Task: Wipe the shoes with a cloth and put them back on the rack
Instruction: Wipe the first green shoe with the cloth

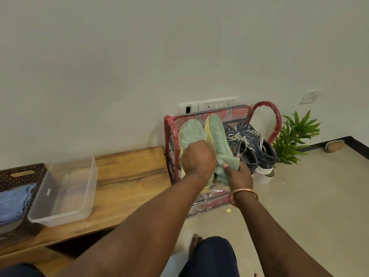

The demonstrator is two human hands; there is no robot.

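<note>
I see the pale green shoes on the red rack at centre frame, beside the navy sneakers. My left hand curls over one; my right hand pinches the green cloth. I judge this pair nearly finished, but I can't tell about the navy pair.

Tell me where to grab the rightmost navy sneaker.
Likely best: grip the rightmost navy sneaker at its heel collar, coming from the front and above. The heel faces the person, the opening is up, and the toe points to the wall.
</note>
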